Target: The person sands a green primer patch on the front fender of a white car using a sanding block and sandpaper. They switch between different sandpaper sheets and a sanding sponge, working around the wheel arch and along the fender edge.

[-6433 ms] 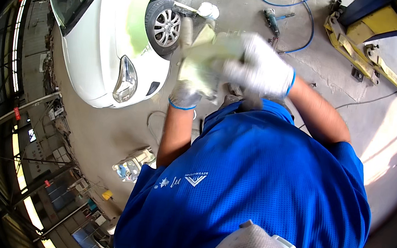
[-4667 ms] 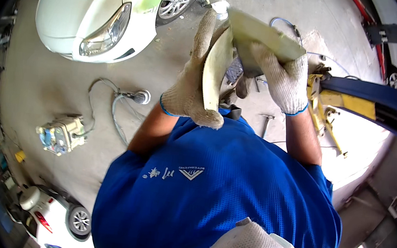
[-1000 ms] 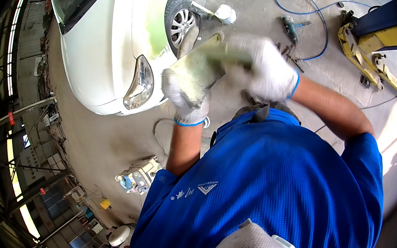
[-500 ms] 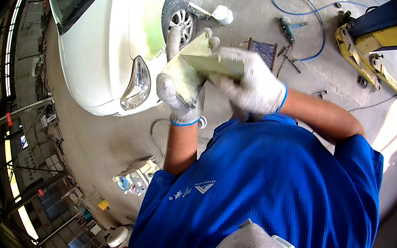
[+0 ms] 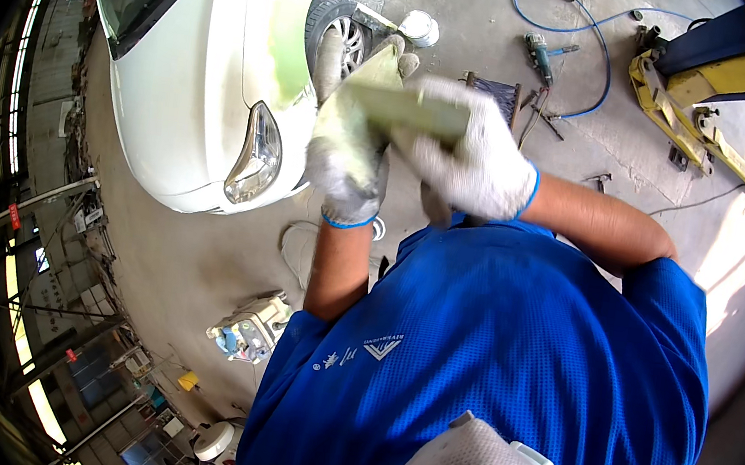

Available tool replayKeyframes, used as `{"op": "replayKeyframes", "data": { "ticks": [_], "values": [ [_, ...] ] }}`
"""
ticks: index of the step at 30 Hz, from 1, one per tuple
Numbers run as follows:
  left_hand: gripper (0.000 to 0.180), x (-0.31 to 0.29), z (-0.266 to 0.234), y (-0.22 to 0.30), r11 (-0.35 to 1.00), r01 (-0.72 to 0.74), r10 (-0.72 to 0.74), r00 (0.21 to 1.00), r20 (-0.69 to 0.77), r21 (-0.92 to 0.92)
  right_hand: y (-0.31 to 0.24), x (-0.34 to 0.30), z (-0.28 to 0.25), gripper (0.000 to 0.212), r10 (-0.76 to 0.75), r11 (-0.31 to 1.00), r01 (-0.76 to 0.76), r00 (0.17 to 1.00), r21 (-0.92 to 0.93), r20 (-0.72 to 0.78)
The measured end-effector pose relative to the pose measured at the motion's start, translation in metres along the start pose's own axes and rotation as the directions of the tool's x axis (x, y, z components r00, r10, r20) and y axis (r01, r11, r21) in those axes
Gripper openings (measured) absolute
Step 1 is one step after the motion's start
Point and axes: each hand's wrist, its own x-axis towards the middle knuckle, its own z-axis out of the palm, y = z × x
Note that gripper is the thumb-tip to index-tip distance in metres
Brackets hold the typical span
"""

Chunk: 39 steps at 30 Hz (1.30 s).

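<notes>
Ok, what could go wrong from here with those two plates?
In view, the flat plate in the right hand overlaps the smeared plate in the left hand; a slip might knock one loose. Some of the pale smear could drop onto the floor. The blue hose looping across the floor might trip anyone stepping there.

Your shirt is finely checked blue, your gloves whitish with blue cuffs, your sheets yellowish green, the car mostly white.
</notes>
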Motion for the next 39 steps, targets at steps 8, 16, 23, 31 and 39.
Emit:
{"op": "replayKeyframes", "data": {
  "ticks": [8, 16, 23, 31, 39],
  "values": [
    [0.136, -0.001, 0.002, 0.0, 1.0, -0.005, 0.005, 1.0, 0.01, 0.002, -0.007, 0.006, -0.008, 0.028, 0.002, 1.0, -0.003, 1.0, 0.027, 0.015],
    [0.141, -0.002, 0.001, 0.005, 0.998, 0.045, -0.046, 0.999, 0.018, 0.054, -0.002, 0.005, -0.012, 0.027, 0.037, 0.998, -0.038, 0.999, 0.041, 0.025],
    [0.14, -0.003, -0.002, -0.001, 0.999, 0.022, -0.023, 0.999, -0.032, -0.05, 0.017, 0.012, -0.009, 0.02, -0.138, 0.986, 0.13, 0.988, -0.101, -0.077],
    [0.131, 0.003, -0.011, -0.017, 0.987, -0.01, 0.0, 0.998, -0.061, -0.159, 0.018, 0.009, -0.019, 0.017, -0.362, 0.864, 0.357, 0.931, -0.355, 0.054],
    [0.128, 0.008, -0.002, -0.01, 0.989, 0.02, -0.035, 0.994, -0.107, -0.143, 0.019, 0.007, -0.018, 0.015, -0.398, 0.852, 0.403, 0.913, -0.335, 0.086]
  ]
}}
